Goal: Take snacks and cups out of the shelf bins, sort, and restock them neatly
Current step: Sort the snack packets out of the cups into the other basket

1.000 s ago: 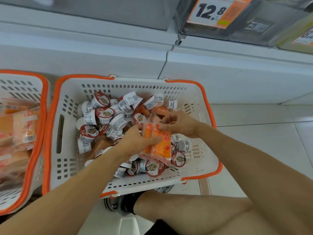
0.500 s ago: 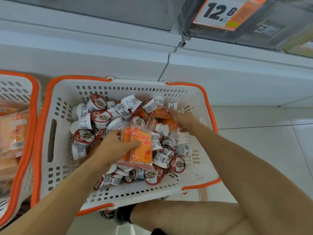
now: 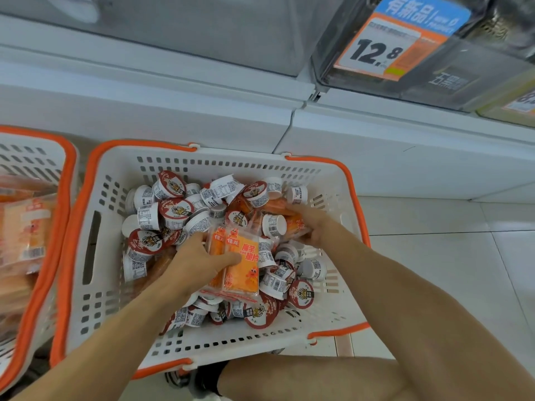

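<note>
White basket [image 3: 95, 250] w/ orange rim sits center frame, packed w/ small sealed cups [image 3: 173, 211] (red-and-white foil lids, white barcode labels) jumbled every which way, plus orange snack packs mixed in.

Left hand [image 3: 199, 256] at approx the basket's center: fingers and thumb curled round a stack of orange snack packs [image 3: 240, 264], thumb pressed across the front face, pack printed w/ white characters and a small crab figure. Stack is held just over the cups, tilted, its lower edge touching cups at 6 o'clock.

Right hand [image 3: 312, 224] at 2 o'clock from the left, reaching into the basket's far-right corner. Fingers wrapped on another orange pack [image 3: 292, 224] lying among cups; fingertips partly buried, so exact grip depth can't be told. One white cup [image 3: 273, 225] lies on its side just beside that hand, at its 9 o'clock.

Second basket [image 3: 60, 215], same type, at 9 o'clock, edge of frame, holding more orange snack packs [image 3: 29, 233] in clear wrap.

At 12 to 2 o'clock: white shelf front [image 3: 376, 157], clear bins above, price tag [image 3: 385, 50] reading 12.8. Tile floor [image 3: 463, 256] at 3 o'clock. Person's bare knee and a dark shoe [image 3: 202, 377] at 6 o'clock, under the basket.
</note>
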`<state>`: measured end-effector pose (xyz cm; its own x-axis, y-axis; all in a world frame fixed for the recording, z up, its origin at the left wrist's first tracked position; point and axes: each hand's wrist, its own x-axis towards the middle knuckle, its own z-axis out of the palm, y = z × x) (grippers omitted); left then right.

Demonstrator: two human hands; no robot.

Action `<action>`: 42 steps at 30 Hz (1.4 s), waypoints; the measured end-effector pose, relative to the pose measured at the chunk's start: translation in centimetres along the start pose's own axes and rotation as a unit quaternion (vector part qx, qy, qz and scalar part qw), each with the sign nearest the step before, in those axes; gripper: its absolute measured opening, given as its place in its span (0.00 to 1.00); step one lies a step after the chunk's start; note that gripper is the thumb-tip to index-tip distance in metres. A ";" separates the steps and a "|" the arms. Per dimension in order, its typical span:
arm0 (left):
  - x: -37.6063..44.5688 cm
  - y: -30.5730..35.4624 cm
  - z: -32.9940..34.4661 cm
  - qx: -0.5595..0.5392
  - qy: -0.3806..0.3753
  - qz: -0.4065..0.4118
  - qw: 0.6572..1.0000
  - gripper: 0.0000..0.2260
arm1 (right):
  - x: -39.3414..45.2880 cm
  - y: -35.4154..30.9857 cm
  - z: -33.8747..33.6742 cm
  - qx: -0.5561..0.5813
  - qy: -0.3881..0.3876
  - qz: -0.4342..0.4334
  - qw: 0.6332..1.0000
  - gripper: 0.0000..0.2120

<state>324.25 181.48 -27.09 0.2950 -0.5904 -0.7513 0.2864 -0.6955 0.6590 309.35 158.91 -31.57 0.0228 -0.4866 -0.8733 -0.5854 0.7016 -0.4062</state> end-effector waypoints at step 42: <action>-11.2 -1.0 -26.2 0.162 0.413 0.069 0.894 0.26 | -23.5 -0.4 24.6 -0.227 -0.348 -0.312 0.854 0.12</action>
<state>344.57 199.54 -18.35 0.9173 -0.2694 -0.2933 -0.0438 -0.8002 0.5981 329.00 182.90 -17.46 0.8296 -0.1547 -0.5365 -0.5329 0.0674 -0.8435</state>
